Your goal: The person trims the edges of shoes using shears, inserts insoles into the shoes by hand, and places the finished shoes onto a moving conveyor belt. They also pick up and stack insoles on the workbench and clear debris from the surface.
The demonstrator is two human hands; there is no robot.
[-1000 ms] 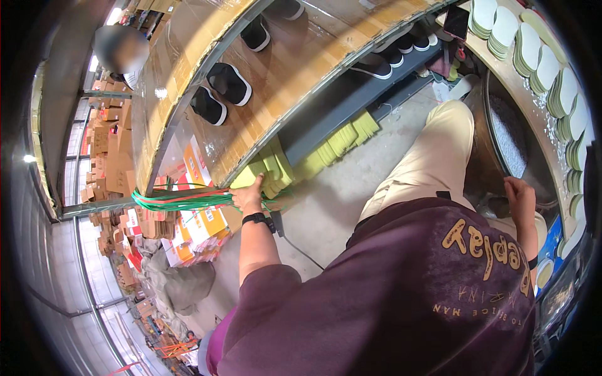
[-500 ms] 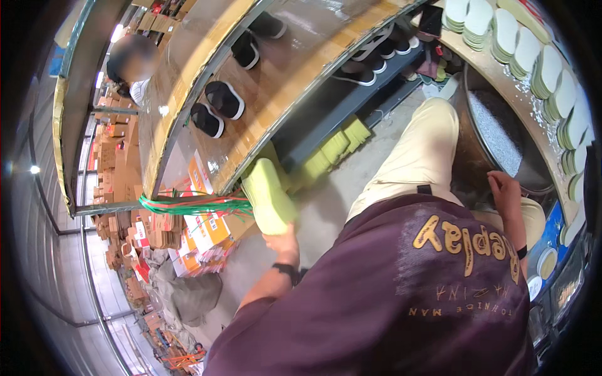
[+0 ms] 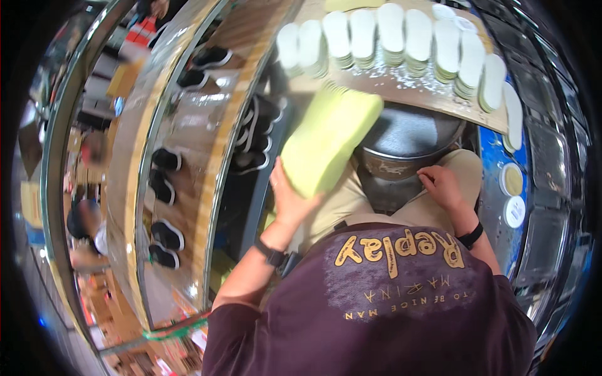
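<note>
My left hand (image 3: 292, 200) grips a thick stack of pale yellow-green insoles (image 3: 329, 139) by its near end. The stack tilts up in front of me, over my left thigh, and its far end comes close to the worktable's edge. Loosely curled, my right hand (image 3: 443, 187) is at my right thigh, and nothing shows in its fingers. Between my knees and partly beneath the table stands a round dark metal tub (image 3: 392, 167) with a greyish surface inside. Several piles of white-topped insoles (image 3: 391, 34) stand in a curved row on the worktable (image 3: 401, 88).
White flecks lie scattered by the piles. To my left, a tape-covered shelf rack (image 3: 194, 232) carries black shoes with white soles (image 3: 168, 235). Round lidded containers (image 3: 514, 212) rest on a blue surface at right, beside dark trays (image 3: 544, 241). Another person (image 3: 88, 222) is beyond the rack.
My view has swung right toward the worktable. My left hand has brought the insole stack from beside the low shelf to in front of me. My right hand stays by my right thigh.
</note>
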